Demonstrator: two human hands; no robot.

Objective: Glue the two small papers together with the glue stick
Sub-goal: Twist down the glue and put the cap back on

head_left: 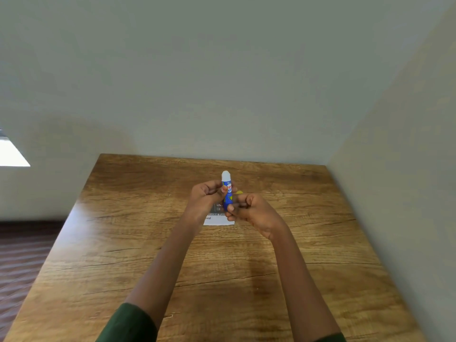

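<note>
Here's the small blue plastic glue stick with its white domed top (227,191), upright in the air above the middle of the desk and gripped from both sides. The left hand (206,197) curls its fingers round the upper barrel. The right hand (249,208) pinches the base, poised, I'd say, to twist it.

The stick looks light, rigid and smooth, so the barrel is the place to hold it, clear of the tacky tip. Just behind the stick a small yellow bit (239,193) peeks out, perhaps the cap.

Directly under the stick a white printed slip of paper (217,220) lies flat on the brown wood-grain desk (148,243). It's thin, floppy stuff and likely to slide, so it wants pinning at an edge. A second slip I can't make out.

Beyond the stick and to its right the desk meets pale wall (222,95). To its left the desk edge drops away. Bare wood shows broadly nearer than the stick.
</note>
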